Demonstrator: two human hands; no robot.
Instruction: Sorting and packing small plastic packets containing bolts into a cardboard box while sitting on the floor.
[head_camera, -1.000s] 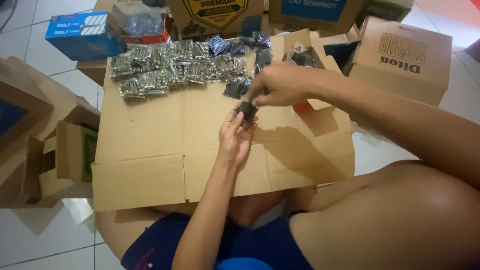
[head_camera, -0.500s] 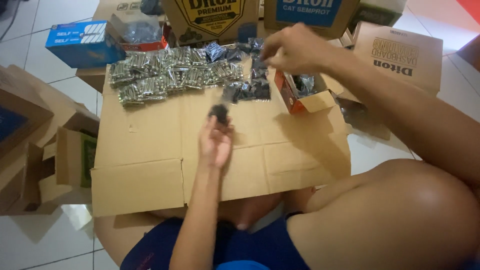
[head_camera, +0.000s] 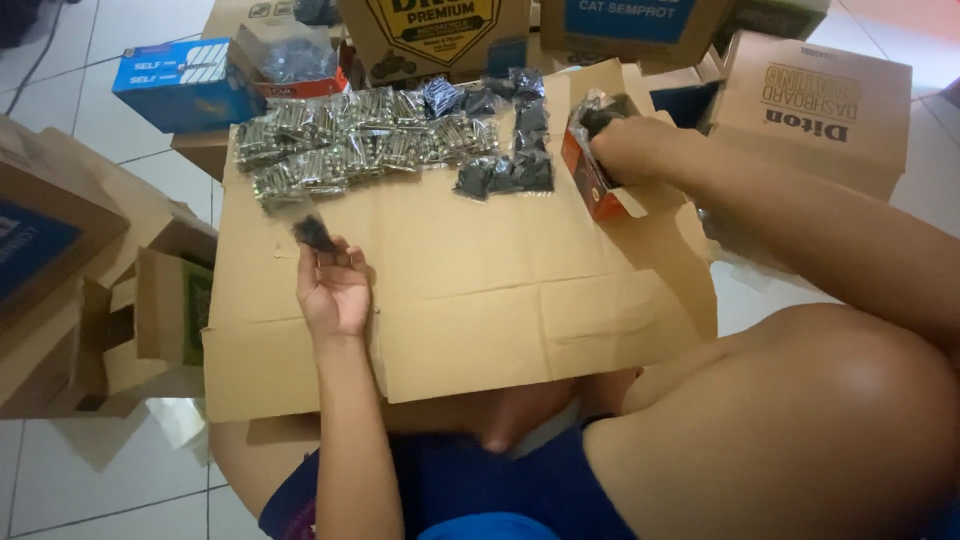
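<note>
My left hand (head_camera: 335, 285) is raised palm-up over a flattened cardboard sheet (head_camera: 470, 290) and pinches a small dark packet (head_camera: 314, 234) at its fingertips. My right hand (head_camera: 630, 150) reaches into a small open red-and-brown box (head_camera: 600, 190) at the sheet's right side, fingers down among dark contents; whether it grips anything is hidden. Rows of small clear bags of silvery screws (head_camera: 350, 145) lie along the sheet's far edge, with several bags of dark screws (head_camera: 510, 165) beside them.
A blue box (head_camera: 185, 85) stands at the far left. Larger cardboard cartons (head_camera: 440, 35) line the back and right (head_camera: 815, 105). Folded cardboard pieces (head_camera: 90, 290) lie at the left on the white tiled floor. My bare knee (head_camera: 800, 420) fills the lower right.
My right hand moved from the dark packet in my left hand out to the right and into the small box. My left hand shifted left with the packet.
</note>
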